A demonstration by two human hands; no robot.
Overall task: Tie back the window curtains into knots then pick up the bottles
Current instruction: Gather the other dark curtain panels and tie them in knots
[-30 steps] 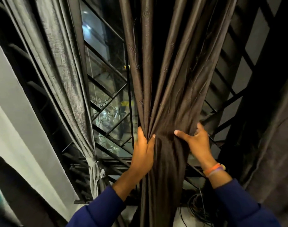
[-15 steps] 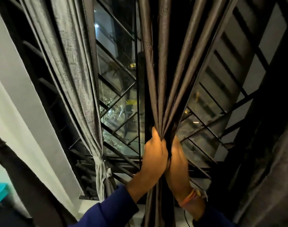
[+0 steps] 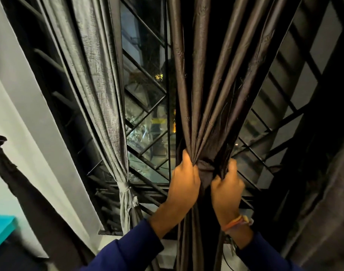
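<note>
barred window [image 3: 147,106] at night behind. dark brown curtain [image 3: 210,85] hanging at centre, gathered into a bunch at mid-height. left hand [image 3: 184,178] fingers curled round bunch from left; right hand [image 3: 227,184] gripping folds from right, close beside. grey curtain [image 3: 100,79] knotted at left.

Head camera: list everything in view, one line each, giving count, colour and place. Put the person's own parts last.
Dark curtain: one, dark brown, centre, gathered into a bunch at hand height.
Grey curtain: one, silver-grey, left of centre, already tied low down.
Window grille: one, black bars, behind both curtains.
Wall: one, white, left edge.
Teal surface: one, teal, bottom left corner; cannot tell what it is.
Wristbands: a few, orange and pale, on the right wrist.
Sleeves: two, dark blue, bottom.
Left hand: one, grips the bunch's left side.
Right hand: one, grips its right side.
</note>
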